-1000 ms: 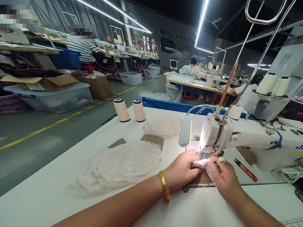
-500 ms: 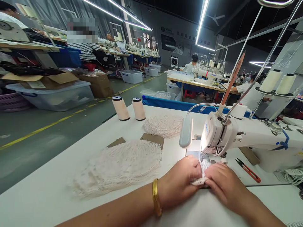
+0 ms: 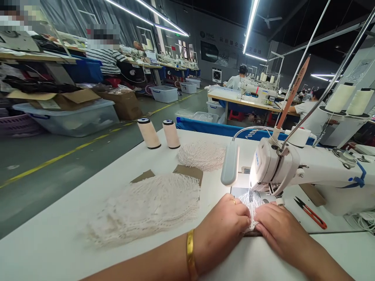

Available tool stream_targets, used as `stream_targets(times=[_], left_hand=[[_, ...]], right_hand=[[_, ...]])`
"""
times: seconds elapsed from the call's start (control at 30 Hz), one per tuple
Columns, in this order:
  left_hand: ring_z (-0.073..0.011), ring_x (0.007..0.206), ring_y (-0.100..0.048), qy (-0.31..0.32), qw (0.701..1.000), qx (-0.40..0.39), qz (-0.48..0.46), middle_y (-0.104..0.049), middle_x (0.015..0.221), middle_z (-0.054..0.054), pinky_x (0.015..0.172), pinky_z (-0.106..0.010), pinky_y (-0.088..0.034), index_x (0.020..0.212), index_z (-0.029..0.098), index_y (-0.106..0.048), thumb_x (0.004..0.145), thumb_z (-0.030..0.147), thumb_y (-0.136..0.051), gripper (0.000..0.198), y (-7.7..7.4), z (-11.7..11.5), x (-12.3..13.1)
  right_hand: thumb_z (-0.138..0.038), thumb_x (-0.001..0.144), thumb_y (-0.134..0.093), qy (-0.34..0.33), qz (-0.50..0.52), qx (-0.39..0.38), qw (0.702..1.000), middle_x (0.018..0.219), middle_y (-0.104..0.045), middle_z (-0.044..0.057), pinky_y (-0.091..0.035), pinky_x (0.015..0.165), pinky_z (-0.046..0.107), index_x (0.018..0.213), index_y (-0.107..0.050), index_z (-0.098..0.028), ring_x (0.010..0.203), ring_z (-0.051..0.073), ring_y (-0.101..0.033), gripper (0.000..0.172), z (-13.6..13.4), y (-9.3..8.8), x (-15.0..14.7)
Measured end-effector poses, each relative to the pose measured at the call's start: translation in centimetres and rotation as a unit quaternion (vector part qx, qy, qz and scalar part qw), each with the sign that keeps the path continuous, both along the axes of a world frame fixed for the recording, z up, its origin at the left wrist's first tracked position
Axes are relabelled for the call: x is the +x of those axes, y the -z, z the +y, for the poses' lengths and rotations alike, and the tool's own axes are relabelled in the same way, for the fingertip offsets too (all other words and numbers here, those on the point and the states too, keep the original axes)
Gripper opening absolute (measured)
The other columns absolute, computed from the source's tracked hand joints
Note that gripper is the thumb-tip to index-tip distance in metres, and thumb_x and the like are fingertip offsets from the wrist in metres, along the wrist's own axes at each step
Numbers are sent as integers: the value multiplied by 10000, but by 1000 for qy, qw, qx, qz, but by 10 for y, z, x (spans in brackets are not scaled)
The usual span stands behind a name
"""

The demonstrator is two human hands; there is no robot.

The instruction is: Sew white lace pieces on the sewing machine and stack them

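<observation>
A strip of white fringed lace lies under the needle area of a white sewing machine, its strands fanned out on the metal plate. From the left, my left hand pinches the lace with curled fingers, a gold bangle on its wrist. My right hand grips the lace's other side, fingers bent and close to the presser foot. Both hands rest low at the machine bed, a narrow gap of lace between them. Part of the lace is hidden under the fingers.
A large pile of cream lace spreads on the table's left, with a smaller lace pile behind. Two thread cones stand at the far edge. Orange-handled thread snips lie right of my hands. A lamp hangs beside the machine head.
The lace between my hands has spread wider under the machine, and its folded lower edge is now mostly covered. My left hand has shifted slightly left. The view has turned slightly.
</observation>
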State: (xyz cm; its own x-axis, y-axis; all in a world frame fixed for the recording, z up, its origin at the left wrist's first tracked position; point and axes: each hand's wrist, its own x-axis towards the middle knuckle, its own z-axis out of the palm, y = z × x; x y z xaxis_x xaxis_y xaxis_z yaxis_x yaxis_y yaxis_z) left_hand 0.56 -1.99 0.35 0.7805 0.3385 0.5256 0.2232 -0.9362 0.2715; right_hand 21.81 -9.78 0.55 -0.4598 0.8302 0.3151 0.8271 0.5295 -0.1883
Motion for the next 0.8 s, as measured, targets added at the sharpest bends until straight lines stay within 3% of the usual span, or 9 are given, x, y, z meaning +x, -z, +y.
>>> stream_targets(times=[0.27,0.33,0.47,0.57,0.67,0.73,0.8], left_hand=[[-183,783,-642,-13,1000,5,22,-728,812,-16,772,-350,-411,754,191,-704,967,112,-594,253,4,16,6],[-182,795,-635,-15,1000,-11,21,-718,822,-14,784,-339,-414,767,195,-708,962,122,-606,232,4,19,7],[-176,802,-603,0,994,-113,13,-694,806,5,794,-311,-425,832,202,-722,878,85,-594,179,-1,24,9],[-168,771,-577,7,966,-256,23,-636,726,13,759,-282,-442,717,184,-650,936,218,-564,238,-12,30,10],[-160,709,-542,-16,928,-371,37,-551,652,19,671,-261,-434,618,184,-522,992,390,-529,427,-20,35,12],[-161,711,-543,-13,925,-379,39,-555,657,16,672,-261,-438,615,185,-509,1005,421,-515,456,-22,36,11],[-160,728,-559,14,942,-332,37,-591,686,10,724,-270,-451,632,178,-547,1033,412,-498,468,-20,35,8]], right_hand=[[-168,1078,-432,19,19,2,1000,940,-702,46,-516,746,353,990,-579,-240,871,233,-668,186,10,5,3],[-203,1053,-530,26,37,4,999,995,-716,53,-536,765,359,1046,-589,-244,917,247,-676,72,10,5,3],[-262,976,-678,44,63,20,997,1110,-720,83,-553,812,380,1198,-563,-234,992,282,-677,251,8,11,-2],[-195,1039,-492,93,72,68,991,965,-722,61,-499,692,334,1116,-576,-243,808,249,-669,123,10,17,-6],[-192,1076,-393,114,113,67,985,892,-724,28,-441,631,309,1076,-579,-259,723,223,-647,198,13,15,-8],[-186,1078,-387,109,141,46,983,881,-723,11,-432,628,299,1088,-574,-260,726,211,-645,201,14,11,-9],[-149,1055,-384,93,144,33,985,850,-700,4,-423,631,296,1082,-570,-250,716,203,-624,213,12,7,-7]])
